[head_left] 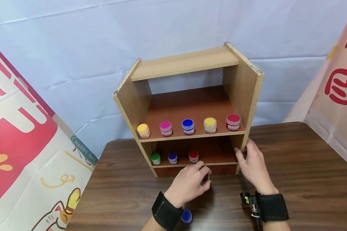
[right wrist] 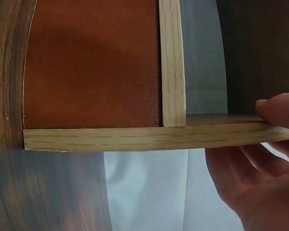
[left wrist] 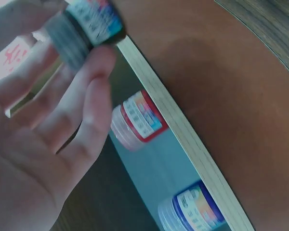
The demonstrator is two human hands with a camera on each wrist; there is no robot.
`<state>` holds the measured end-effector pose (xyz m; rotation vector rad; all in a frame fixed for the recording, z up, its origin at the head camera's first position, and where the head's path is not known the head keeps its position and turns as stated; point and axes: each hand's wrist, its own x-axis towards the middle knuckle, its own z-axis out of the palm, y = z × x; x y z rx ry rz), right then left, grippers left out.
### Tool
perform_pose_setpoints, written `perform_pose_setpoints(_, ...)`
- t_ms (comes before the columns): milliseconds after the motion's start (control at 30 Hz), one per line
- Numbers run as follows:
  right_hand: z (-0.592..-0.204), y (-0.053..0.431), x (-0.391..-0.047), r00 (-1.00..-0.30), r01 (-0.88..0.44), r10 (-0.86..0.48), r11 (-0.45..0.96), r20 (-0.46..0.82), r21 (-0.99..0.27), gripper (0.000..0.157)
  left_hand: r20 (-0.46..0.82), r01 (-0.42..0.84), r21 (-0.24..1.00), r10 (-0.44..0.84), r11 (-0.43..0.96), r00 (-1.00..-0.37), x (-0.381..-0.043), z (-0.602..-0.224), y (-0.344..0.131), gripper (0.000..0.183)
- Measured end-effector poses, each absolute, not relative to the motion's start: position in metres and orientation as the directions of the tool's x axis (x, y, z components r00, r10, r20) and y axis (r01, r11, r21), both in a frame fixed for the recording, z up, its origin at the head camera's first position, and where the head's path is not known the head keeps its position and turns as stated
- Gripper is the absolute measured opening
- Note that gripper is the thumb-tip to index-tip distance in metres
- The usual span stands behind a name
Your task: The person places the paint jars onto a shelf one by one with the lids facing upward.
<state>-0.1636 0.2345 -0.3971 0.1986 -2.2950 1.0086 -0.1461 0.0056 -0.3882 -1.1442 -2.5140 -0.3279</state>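
Note:
My left hand (head_left: 189,183) pinches a small dark paint jar (left wrist: 98,26) just in front of the lower shelf (head_left: 214,152), with the jar mostly hidden by fingers in the head view. To its left on that shelf stand a red paint jar (head_left: 193,156), a dark blue jar (head_left: 172,157) and a green jar (head_left: 155,158). My right hand (head_left: 254,165) holds the right side panel (right wrist: 111,138) of the wooden shelf unit, thumb on the inner face and fingers round the outside. A blue-lidded jar (head_left: 186,216) sits on the table beside my left wrist.
Along the upper shelf (head_left: 188,99) stand several paint jars: pale yellow (head_left: 143,131), magenta (head_left: 165,128), blue (head_left: 188,126), yellow (head_left: 210,125) and red (head_left: 233,122). The unit rests on a dark wooden table (head_left: 300,160). Printed cloths hang at both sides.

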Motion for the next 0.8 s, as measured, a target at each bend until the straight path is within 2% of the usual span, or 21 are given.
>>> perform_pose_setpoints(200,-0.397,0.235,-0.163,-0.805,-0.357,0.106,0.699,0.583,-0.620,0.045,0.546,0.744,0.057,0.603,0.666,-0.582,-0.150,-0.390,0.017,0.014)
perform_pose_setpoints(400,-0.397,0.235,-0.162,-0.820,-0.347,0.100,0.695,0.563,-0.630,0.047,0.626,0.722,0.021,0.553,0.692,-0.549,-0.155,-0.394,0.024,0.013)
perform_pose_setpoints(567,-0.396,0.234,-0.161,-0.818,-0.346,0.102,0.698,0.566,-0.627,0.047,0.650,0.709,-0.021,0.549,0.705,-0.526,-0.158,-0.395,0.029,0.016)
perform_pose_setpoints(800,-0.396,0.234,-0.162,-0.815,-0.352,0.101,0.695,0.571,-0.626,0.046,0.640,0.680,-0.049,0.546,0.731,-0.541,-0.163,-0.398,0.035,0.021)
